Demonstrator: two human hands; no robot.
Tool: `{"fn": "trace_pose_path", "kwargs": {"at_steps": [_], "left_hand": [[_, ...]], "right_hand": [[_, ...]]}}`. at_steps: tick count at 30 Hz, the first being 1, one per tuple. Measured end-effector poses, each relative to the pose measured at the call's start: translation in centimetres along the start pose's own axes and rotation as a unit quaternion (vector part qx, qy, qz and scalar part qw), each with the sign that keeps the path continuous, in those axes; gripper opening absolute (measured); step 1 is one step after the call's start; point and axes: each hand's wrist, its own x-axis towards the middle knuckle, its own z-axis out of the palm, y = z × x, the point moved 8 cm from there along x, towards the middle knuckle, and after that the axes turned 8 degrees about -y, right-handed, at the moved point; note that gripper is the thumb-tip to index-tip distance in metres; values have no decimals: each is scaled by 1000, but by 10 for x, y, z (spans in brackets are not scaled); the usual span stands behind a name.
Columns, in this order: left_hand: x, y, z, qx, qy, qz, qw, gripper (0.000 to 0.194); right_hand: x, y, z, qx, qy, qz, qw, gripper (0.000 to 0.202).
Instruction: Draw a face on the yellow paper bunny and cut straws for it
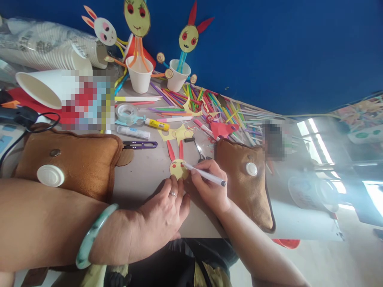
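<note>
A small yellow paper rabbit face (177,166) with red ears and red eyes lies on the table in front of me. The fingertips of my left hand (167,203) lie flat on its lower edge and press it against the tabletop. My right hand (211,185) is closed around a white pen (209,176) with a dark end. The pen's tip meets the face near its right eye, where dark lash marks show. Part of the face's lower edge is hidden under my left fingers.
Brown cushions (74,163) (243,183) flank the work. Purple thread snips (140,145), a glue stick (157,124), a tape roll (127,113), scissors (200,150) and yellow scraps (181,133) lie beyond. Behind stand rabbit figures in paper cups (140,77), beside coloured sticks (179,97) and a blue wall (269,52).
</note>
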Motion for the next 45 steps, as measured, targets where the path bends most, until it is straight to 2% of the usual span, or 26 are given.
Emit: {"fn": "trace_pose_path", "kwargs": {"at_steps": [5, 13, 22, 25, 30, 32, 36, 40, 45], "left_hand": [[0, 0, 0, -3, 14, 3, 1000, 84], [-4, 0, 3, 1, 18, -10, 1000, 87], [-2, 2, 17, -13, -3, -8, 1000, 92], [-8, -2, 7, -8, -4, -5, 1000, 91], [-25, -9, -32, 53, 33, 24, 998, 76], [-25, -9, -34, 65, 23, 35, 997, 78], [-12, -7, -11, 59, 19, 19, 998, 86], [-2, -5, 9, 28, 58, 11, 998, 94], [-1, -6, 7, 38, 74, 7, 997, 94]], "right_hand": [[-2, 2, -8, 8, 53, 12, 998, 7], [-8, 0, -18, 49, 113, -10, 992, 7], [-9, 3, -19, 102, 118, -27, 987, 8], [-10, 3, -21, 98, 125, -34, 987, 8], [-14, 13, -21, 73, 141, -4, 987, 11], [-15, 17, -20, 87, 139, 1, 986, 13], [-16, 17, -20, 111, 144, -9, 983, 13], [-15, 15, -22, 119, 149, -11, 982, 13], [-14, 10, -24, 121, 145, -14, 982, 10]]}}
